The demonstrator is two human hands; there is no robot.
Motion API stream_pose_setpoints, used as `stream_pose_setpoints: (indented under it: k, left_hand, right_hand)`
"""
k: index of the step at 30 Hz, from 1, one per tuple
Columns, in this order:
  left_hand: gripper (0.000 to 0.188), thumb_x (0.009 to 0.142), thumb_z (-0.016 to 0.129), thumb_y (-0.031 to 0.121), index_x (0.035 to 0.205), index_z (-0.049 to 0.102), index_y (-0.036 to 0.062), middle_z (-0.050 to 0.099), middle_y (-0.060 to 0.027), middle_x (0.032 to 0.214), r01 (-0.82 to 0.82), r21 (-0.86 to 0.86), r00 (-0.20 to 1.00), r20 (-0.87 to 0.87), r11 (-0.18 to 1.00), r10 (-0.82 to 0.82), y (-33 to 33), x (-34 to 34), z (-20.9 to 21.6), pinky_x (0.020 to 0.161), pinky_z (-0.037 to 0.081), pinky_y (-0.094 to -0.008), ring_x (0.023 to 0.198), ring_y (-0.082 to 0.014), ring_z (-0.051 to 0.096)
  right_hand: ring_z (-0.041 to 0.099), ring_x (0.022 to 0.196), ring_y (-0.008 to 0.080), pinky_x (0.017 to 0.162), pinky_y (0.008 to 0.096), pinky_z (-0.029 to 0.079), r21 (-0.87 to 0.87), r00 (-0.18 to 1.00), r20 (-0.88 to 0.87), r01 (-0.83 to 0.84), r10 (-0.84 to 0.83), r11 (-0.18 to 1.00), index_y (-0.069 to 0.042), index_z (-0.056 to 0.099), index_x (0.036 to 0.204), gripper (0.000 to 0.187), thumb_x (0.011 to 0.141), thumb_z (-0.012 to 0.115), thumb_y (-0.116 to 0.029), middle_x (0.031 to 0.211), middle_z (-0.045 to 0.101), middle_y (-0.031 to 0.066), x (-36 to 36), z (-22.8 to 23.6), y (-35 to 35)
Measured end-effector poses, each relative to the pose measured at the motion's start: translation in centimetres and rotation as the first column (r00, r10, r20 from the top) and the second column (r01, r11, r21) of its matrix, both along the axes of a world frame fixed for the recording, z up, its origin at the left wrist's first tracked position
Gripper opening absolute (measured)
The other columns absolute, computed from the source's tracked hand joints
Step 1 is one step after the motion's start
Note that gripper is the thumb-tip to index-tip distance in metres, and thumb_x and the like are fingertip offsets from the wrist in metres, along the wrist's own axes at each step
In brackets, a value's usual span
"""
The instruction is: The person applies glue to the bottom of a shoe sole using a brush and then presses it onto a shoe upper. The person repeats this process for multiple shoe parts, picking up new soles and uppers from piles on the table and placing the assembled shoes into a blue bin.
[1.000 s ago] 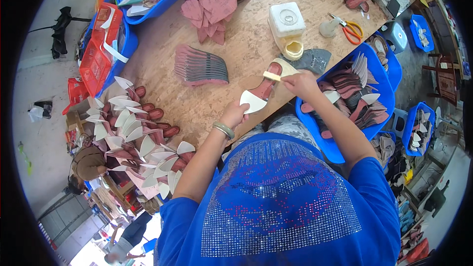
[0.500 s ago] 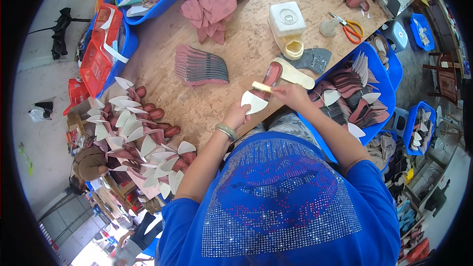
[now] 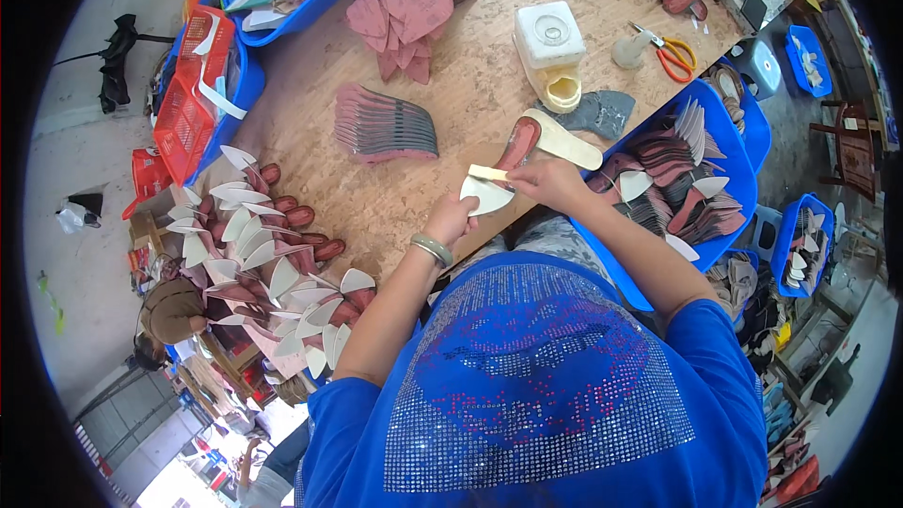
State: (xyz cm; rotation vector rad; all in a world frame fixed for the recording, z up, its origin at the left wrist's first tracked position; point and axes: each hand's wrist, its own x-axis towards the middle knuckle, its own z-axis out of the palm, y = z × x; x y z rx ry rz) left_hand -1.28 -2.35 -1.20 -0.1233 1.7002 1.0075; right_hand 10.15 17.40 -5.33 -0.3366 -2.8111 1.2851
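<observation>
A reddish-brown shoe insole point(image 3: 522, 141) with a white toe piece point(image 3: 484, 198) lies at the table's near edge. My left hand point(image 3: 453, 217) pinches the tip of the white toe piece. Between the fingers of my right hand point(image 3: 553, 183) is a flat cream applicator point(image 3: 487, 172), resting on or just over the white piece where it meets the reddish part. Beside the insole lies a cream sole-shaped piece point(image 3: 567, 141). Past it stands a white plastic container point(image 3: 549, 36) with a yellowed open mouth point(image 3: 562, 92), next to a dark grey piece point(image 3: 604, 115).
Insoles with white toes point(image 3: 249, 235) cover the table's left side. A neat insole stack point(image 3: 386, 124) and a pink pile point(image 3: 404, 19) lie farther back. Orange-handled scissors point(image 3: 675, 58) lie near a small bottle point(image 3: 628, 53). Blue bins point(image 3: 743, 165) of insoles flank the right edge.
My right hand and the applicator have shifted slightly left, and the applicator now lies farther across the white toe piece. My left hand keeps its hold in about the same place.
</observation>
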Motion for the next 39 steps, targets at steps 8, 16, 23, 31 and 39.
stream_pose_setpoints:
  k: [8,16,23,31,39]
  left_hand:
    - [0.017,0.085,0.056,0.019,0.082,0.060,0.0031,0.050,0.0003,0.056,0.010,-0.025,1.000,0.014,1.000,-0.010,-0.5,-0.1,-1.2,0.039,0.031,-0.0226,0.041,-0.0081,0.040]
    - [0.017,0.087,0.056,0.020,0.084,0.059,0.0041,0.050,0.0007,0.056,-0.051,0.005,0.997,0.057,0.999,0.051,-0.5,0.0,-0.9,0.038,0.029,-0.0210,0.041,-0.0066,0.038]
    - [0.015,0.087,0.057,0.019,0.082,0.057,0.0053,0.050,0.0007,0.056,-0.196,0.004,0.963,0.190,0.981,0.192,-0.6,-0.5,-0.6,0.037,0.026,-0.0202,0.041,-0.0053,0.037]
    - [0.017,0.089,0.057,0.021,0.080,0.056,0.0067,0.052,0.0001,0.057,-0.186,0.006,0.964,0.192,0.983,0.181,-0.6,-0.1,-0.5,0.036,0.028,-0.0199,0.040,-0.0053,0.041]
    - [0.032,0.093,0.054,0.025,0.117,0.055,0.0028,0.056,-0.0009,0.061,-0.199,0.061,0.969,-0.137,0.978,0.205,0.2,0.8,0.7,0.037,0.035,-0.0207,0.043,-0.0067,0.047]
  right_hand:
    - [0.065,0.066,0.0267,0.059,0.0397,0.052,0.115,1.000,-0.005,-0.015,0.015,0.993,-0.020,0.073,0.091,0.020,0.081,0.061,-0.032,0.073,0.068,0.0073,0.2,-1.0,1.8]
    - [0.066,0.070,0.0284,0.064,0.0405,0.053,0.188,0.991,0.000,0.134,-0.137,0.973,-0.019,0.072,0.095,0.023,0.082,0.060,-0.034,0.080,0.069,0.0090,-0.3,-4.0,5.1]
    - [0.066,0.072,0.0290,0.065,0.0406,0.053,0.223,0.948,0.086,0.281,-0.305,0.934,-0.019,0.072,0.095,0.022,0.082,0.061,-0.033,0.082,0.069,0.0094,1.7,-5.2,7.9]
    - [0.065,0.060,0.0239,0.057,0.0356,0.052,-0.080,0.912,0.319,0.298,-0.259,0.951,-0.018,0.072,0.098,0.022,0.082,0.065,-0.031,0.073,0.068,0.0103,5.7,-0.8,2.8]
    - [0.042,0.045,0.0040,0.041,0.0219,0.031,-0.838,0.823,0.545,0.538,0.161,0.086,-0.005,0.069,0.104,0.023,0.087,0.063,-0.020,0.065,0.062,-0.0019,6.3,-0.6,2.1]
